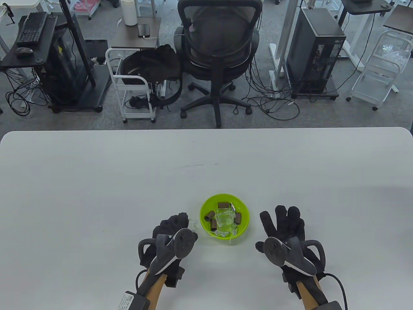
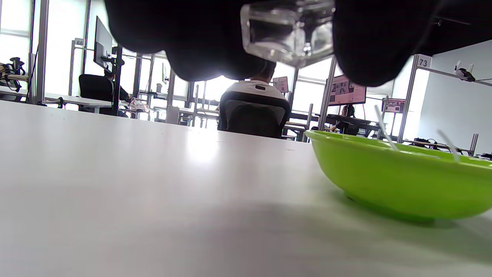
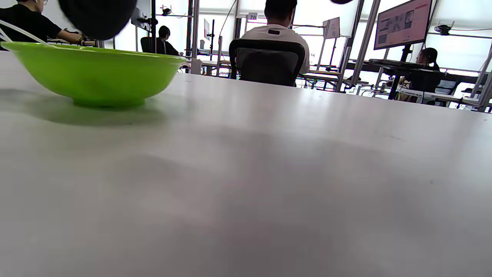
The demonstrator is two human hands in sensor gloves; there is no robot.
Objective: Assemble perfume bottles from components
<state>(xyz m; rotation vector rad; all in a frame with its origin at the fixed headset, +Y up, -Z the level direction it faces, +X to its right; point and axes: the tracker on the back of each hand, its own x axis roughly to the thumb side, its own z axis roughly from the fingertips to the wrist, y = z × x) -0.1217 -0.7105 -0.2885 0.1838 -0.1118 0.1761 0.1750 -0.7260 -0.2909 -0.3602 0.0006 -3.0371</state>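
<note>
A: Where is the bottle?

B: A clear glass bottle (image 2: 290,32) sits in the left hand (image 1: 174,240), pinched between gloved fingers (image 2: 380,46) just left of the green bowl (image 1: 206,206); from the left wrist view its long axis lies roughly level, across the view; which end is the neck I cannot tell.

A: And the right hand?

B: The right hand (image 1: 288,237) is above the white table (image 1: 96,180) to the right of the bowl, fingers straight and spread, holding nothing.

A: What lies in the bowl?

B: Several brown cylindrical caps (image 1: 222,204) pointing different ways, around a heap of clear bottles (image 1: 225,219); thin clear tubes (image 2: 384,130) stick up past the rim in the left wrist view.
</note>
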